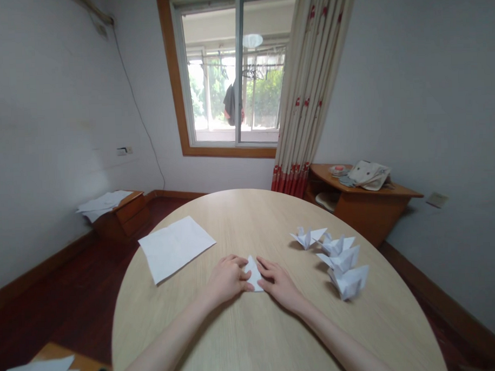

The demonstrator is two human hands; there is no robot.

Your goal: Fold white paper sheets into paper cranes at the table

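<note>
A small piece of white folded paper (pixel 254 274), pointed at its far end, lies on the table between my two hands. My left hand (pixel 229 276) holds its left edge, with the fingers bent and the thumb on the paper near its lower side. From the right, my right hand (pixel 278 282) holds the other edge down with the thumb and fingertips. The fingertips cover parts of both sides of the paper, so the folds there are hidden.
The round wooden table (pixel 240 207) bears a stack of white paper sheets (pixel 176 247) on the left. Several origami cranes (pixel 342 260) stand in a row on the right. Beyond the table are a corner cabinet (pixel 370 203), a curtain (pixel 305 97) and a low drawer unit (pixel 124 211).
</note>
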